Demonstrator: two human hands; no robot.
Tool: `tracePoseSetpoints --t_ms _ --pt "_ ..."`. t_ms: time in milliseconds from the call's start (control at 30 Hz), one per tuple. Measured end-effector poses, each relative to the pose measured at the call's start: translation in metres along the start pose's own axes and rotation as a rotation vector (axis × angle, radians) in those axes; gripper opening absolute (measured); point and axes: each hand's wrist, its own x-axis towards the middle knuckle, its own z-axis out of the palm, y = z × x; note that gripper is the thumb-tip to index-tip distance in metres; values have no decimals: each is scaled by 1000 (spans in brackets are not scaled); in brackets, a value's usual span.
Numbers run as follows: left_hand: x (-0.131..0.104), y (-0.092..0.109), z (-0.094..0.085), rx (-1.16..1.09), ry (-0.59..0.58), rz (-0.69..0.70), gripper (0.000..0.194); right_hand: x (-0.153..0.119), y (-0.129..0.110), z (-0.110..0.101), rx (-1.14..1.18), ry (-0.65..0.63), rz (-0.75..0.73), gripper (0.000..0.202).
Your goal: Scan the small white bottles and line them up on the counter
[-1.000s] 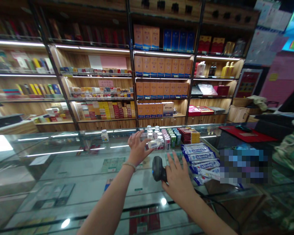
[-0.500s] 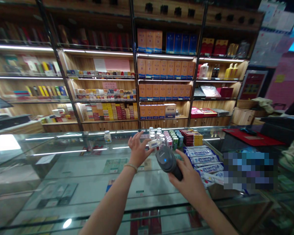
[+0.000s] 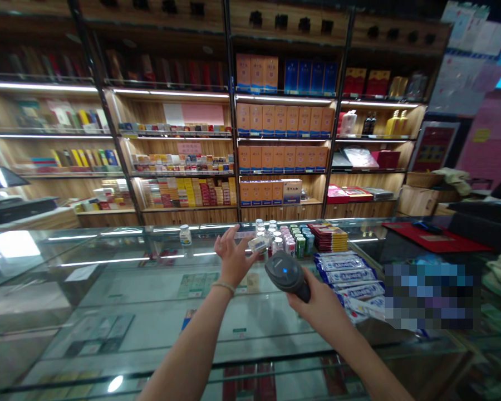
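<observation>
My left hand point(image 3: 234, 257) pinches a small bottle point(image 3: 258, 244) between thumb and finger. The bottle is tipped on its side, and its pale label faces me. In my right hand point(image 3: 319, 301) is a dark barcode scanner point(image 3: 283, 271), gripped by the handle, with a blue light on its top. Its head is close to the bottle, on the near right side. Just behind stand several white-capped bottles point(image 3: 277, 243), partly hidden by the held one. A lone white-capped bottle point(image 3: 185, 236) stands to the left on the glass counter point(image 3: 150, 301).
Right of the bottles are rows of small pink cans point(image 3: 290, 245) and green cans point(image 3: 300, 245). Beside them lie a stack of red-and-yellow packs point(image 3: 329, 238) and several blue-and-white packets point(image 3: 350, 275). A red mat point(image 3: 438, 236) lies further right. Lit shelves point(image 3: 284, 133) rise behind the counter.
The small bottle has turned and shifted slightly left, so more of its label faces me. The fingers of my right hand have closed further round the scanner. The view has shifted slightly.
</observation>
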Motion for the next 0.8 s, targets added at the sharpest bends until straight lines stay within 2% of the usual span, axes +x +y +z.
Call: tracePoseSetpoints --t_ms 133,333,700,800 --pt "0 0 1 5 6 -1 39 -1 -2 2 -49 6 19 42" --pt "0 0 -1 -8 -19 7 39 -3 -3 2 -115 49 33 35" --pt "2 1 -3 -17 -40 5 39 -2 -14 -6 -366 -21 45 33" --pt "2 1 -3 -24 -38 8 39 1 -10 1 -389 44 -56 31"
